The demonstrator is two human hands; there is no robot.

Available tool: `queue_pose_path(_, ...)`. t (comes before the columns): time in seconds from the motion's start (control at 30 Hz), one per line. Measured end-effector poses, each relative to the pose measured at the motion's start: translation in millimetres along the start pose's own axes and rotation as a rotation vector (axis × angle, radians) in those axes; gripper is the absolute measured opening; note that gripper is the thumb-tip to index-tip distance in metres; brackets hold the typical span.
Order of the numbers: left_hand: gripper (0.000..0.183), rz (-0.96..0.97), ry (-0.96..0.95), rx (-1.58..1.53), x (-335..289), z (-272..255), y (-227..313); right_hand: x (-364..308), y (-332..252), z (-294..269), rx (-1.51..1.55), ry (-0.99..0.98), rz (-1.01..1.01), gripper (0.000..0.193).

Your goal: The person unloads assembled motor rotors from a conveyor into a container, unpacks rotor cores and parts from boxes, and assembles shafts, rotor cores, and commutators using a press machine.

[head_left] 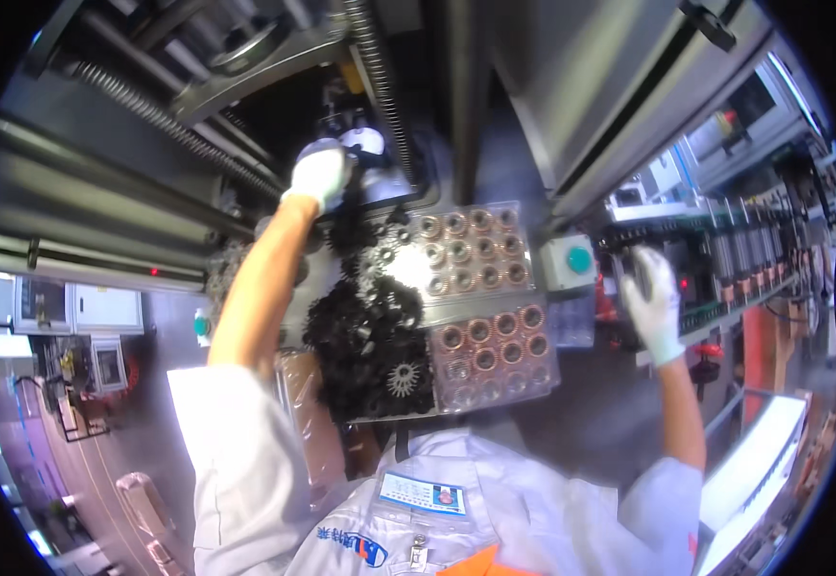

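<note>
My left hand (320,175), in a white glove, reaches into the press at the far side of the table. Its fingers are blurred beside a dark rounded part, and I cannot tell whether they grip it. A white round piece (364,141) sits just right of that hand. My right hand (656,300), also gloved, hovers right of a green push button (579,259) on a pale box, apart from it. Its fingers are spread and hold nothing visible. Between my arms lies a heap of black gears (365,331), with a silver toothed gear (403,380) on top.
Two clear trays (545,370) hold copper-coloured toothed rings in rows, right of the gears. Press columns (471,115) and coil springs (380,86) frame the work area. A conveyor line (744,312) with upright cylinders runs at the right. A plastic-wrapped brown box (308,413) stands below the table's left edge.
</note>
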State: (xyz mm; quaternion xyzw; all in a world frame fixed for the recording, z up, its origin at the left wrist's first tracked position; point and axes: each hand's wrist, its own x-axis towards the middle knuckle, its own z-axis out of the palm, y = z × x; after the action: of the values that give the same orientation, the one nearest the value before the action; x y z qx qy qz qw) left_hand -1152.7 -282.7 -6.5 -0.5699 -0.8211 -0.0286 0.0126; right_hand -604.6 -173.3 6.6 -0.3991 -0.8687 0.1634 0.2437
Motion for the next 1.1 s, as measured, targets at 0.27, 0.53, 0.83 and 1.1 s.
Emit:
queue_pose_path(0.27, 0.041, -0.165, -0.003, -0.211, -20.8, 2.1, -7.8, -10.0, -140.9, 47.3, 0.075, -0.151, -0.262, 0.041)
queue_pose_path(0.53, 0.055, 0.049, 0.220, 0.010, -71.2, 31.9, -6.5, -25.0, -170.9, 79.6, 0.185, -0.301, -0.286, 0.035)
queue_pose_path(0.83, 0.053, -0.078, 0.062, -0.170, -61.9, 18.5, -0.4, -26.3, -215.7, 106.7, 0.339, -0.301, -0.336, 0.034)
queue_pose_path(1.1, 0.045, -0.026, 0.149, -0.160, -89.3, -6.2, 5.4, -42.1, -252.9, 125.0, 0.396, -0.409, -0.423, 0.036)
